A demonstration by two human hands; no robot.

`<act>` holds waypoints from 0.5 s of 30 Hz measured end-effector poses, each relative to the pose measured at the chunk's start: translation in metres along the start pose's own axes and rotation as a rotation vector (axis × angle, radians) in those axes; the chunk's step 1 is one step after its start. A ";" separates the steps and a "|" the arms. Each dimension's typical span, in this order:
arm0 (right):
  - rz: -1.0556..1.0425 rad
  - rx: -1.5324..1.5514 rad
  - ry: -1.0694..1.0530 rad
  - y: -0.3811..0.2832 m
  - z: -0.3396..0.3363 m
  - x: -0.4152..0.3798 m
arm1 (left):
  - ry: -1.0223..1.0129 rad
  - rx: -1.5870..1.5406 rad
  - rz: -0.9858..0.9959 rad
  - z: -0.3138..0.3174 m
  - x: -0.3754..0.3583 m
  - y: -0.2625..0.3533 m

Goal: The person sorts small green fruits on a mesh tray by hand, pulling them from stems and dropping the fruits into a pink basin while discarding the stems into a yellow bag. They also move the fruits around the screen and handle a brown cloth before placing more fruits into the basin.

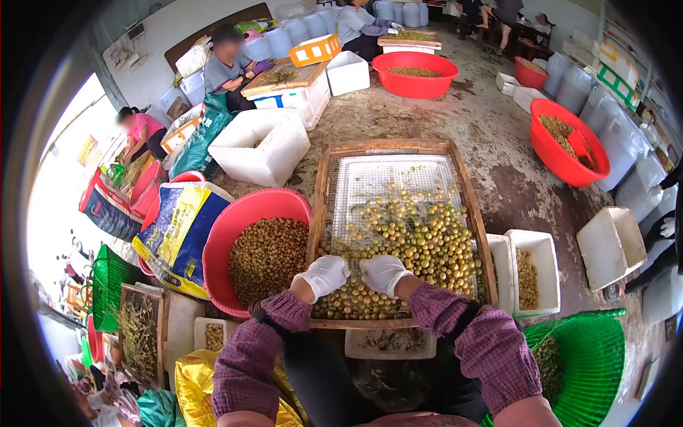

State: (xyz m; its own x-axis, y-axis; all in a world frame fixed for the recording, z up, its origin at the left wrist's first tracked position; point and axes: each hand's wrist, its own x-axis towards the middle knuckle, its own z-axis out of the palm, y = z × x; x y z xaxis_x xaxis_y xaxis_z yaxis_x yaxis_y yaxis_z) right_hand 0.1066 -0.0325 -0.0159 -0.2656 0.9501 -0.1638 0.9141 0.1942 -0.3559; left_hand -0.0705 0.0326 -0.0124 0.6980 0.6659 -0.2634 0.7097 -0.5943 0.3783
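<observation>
A wooden-framed mesh screen (455, 151) lies in front of me, with many small round yellow-green fruits (434, 245) on its middle and near part. Both of my hands wear white gloves and are over the near half of the screen, a small gap between them. My left hand (326, 275) has its fingers curled closed at the left, among the fruits. Beside it on the right, my right hand (383, 275) is closed too, its fingertips pointing down at the fruits. What either hand holds, if anything, is hidden.
A red tub (213, 249) of fruits stands left of the screen, a white foam box (548, 277) of fruits right of it. A green basket (597, 363) is at the lower right. Several people sit working farther back, one beside a foam box (313, 96).
</observation>
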 end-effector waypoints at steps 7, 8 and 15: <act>0.162 0.792 0.070 0.034 0.003 0.002 | 0.090 -0.081 -0.043 0.004 -0.001 0.013; 0.263 1.062 0.008 0.042 -0.004 0.001 | 0.085 -0.017 -0.060 0.004 0.004 0.018; 0.317 1.605 0.033 0.060 -0.026 -0.041 | 0.020 0.321 -0.038 0.028 0.025 0.011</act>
State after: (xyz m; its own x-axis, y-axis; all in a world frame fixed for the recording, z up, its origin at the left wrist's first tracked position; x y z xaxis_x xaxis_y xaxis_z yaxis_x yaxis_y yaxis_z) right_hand 0.1799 -0.0533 -0.0071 -0.1145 0.9088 -0.4013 -0.3144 -0.4163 -0.8531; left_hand -0.0425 0.0304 -0.0398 0.6710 0.6968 -0.2535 0.7310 -0.6789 0.0689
